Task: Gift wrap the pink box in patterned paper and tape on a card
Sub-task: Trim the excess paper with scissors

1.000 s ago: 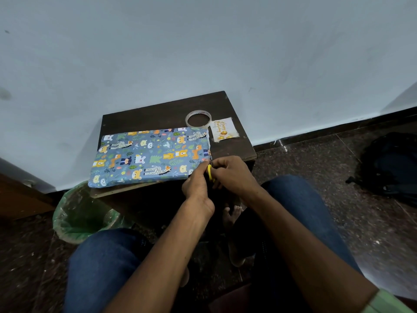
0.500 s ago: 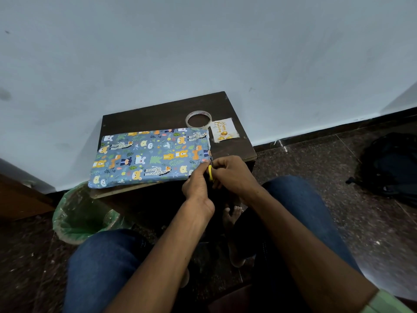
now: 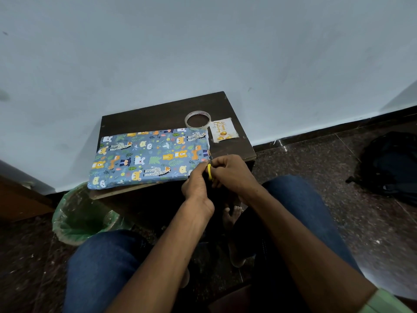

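Wrapped box (image 3: 149,158) lies on the bench (image 3: 158,116). At its right end, right hand (image 3: 232,173) grip holds yellow-handled scissors (image 3: 210,171); left hand (image 3: 196,184) grip pinches the paper there. Tape roll (image 3: 198,119) and card (image 3: 223,129) lie beyond that end.

The person wears dark blue jeans (image 3: 101,265) on both legs. The arms are bare from the wrists up past the elbows — no watch, no rings, no bands show on the left hand (image 3: 196,186) or the right hand (image 3: 232,172). At the right shoulder a bit of light green sleeve (image 3: 383,301) peeks in. Between the knees are bare feet (image 3: 232,215) — no shoes or socks.
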A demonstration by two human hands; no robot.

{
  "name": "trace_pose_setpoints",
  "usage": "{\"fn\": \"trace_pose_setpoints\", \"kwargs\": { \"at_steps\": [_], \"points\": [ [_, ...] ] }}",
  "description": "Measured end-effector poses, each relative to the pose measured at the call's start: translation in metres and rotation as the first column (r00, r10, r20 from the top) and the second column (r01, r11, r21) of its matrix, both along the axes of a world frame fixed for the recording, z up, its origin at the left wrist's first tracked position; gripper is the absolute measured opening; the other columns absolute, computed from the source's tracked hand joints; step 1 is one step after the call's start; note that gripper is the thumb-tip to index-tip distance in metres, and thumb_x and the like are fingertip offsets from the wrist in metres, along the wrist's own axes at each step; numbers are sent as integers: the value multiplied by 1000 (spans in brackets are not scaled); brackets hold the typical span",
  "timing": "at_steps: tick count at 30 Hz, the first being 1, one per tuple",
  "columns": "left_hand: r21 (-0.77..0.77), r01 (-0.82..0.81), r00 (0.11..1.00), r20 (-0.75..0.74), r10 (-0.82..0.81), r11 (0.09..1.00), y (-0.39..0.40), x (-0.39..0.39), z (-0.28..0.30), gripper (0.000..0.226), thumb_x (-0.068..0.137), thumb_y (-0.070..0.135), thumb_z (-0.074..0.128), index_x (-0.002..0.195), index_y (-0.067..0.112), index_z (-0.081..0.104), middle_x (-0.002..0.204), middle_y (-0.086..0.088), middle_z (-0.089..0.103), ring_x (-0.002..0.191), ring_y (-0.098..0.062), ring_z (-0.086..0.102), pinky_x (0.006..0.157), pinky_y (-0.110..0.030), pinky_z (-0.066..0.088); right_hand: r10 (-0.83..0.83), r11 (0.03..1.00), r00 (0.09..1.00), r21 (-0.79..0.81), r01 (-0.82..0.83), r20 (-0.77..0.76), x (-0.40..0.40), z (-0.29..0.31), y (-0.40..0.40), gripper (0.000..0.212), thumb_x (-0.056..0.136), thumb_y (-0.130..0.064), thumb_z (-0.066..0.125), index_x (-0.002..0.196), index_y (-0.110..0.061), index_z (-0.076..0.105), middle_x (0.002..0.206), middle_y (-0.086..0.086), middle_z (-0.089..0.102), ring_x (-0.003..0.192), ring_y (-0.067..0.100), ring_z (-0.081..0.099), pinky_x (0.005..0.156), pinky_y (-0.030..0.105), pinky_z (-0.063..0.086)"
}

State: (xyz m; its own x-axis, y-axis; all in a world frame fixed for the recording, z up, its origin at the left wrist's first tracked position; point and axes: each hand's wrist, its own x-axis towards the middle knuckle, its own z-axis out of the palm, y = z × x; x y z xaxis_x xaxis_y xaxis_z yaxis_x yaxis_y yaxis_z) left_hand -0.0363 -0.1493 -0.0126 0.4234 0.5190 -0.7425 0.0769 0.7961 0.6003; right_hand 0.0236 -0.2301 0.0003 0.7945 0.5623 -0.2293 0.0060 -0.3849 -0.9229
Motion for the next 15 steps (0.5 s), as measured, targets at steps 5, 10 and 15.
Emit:
{"fn": "trace_pose_setpoints", "kwargs": {
  "at_steps": [5,10,15],
  "points": [
    [-7,0,1000,-1,0,1000,0,-1,1,40,80,27,87,111,2,79,96,-18,76,65,-30,67,60,-35,59,-8,1000,1000,15,9,-20,1,1,1,15,88,-12,65,83,-12,79,73,12,76,58,16,69,59,27,56],
    [-9,-2,1000,10,2,1000,0,-1,2,40,81,26,86,112,2,79,93,-17,74,64,-29,67,63,-36,59,-2,1000,1000,23,3,-31,2,1,1,17,87,-9,63,86,-11,81,75,14,76,60,17,69,61,28,57],
    [11,-6,1000,9,6,1000,-1,0,-1,40,80,27,88,111,3,79,102,-20,78,71,-31,69,77,-46,62,-6,1000,999,26,7,-48,4,-1,2,19,88,-5,63,88,-11,81,76,14,77,60,17,69,60,28,57]
  ]
}}
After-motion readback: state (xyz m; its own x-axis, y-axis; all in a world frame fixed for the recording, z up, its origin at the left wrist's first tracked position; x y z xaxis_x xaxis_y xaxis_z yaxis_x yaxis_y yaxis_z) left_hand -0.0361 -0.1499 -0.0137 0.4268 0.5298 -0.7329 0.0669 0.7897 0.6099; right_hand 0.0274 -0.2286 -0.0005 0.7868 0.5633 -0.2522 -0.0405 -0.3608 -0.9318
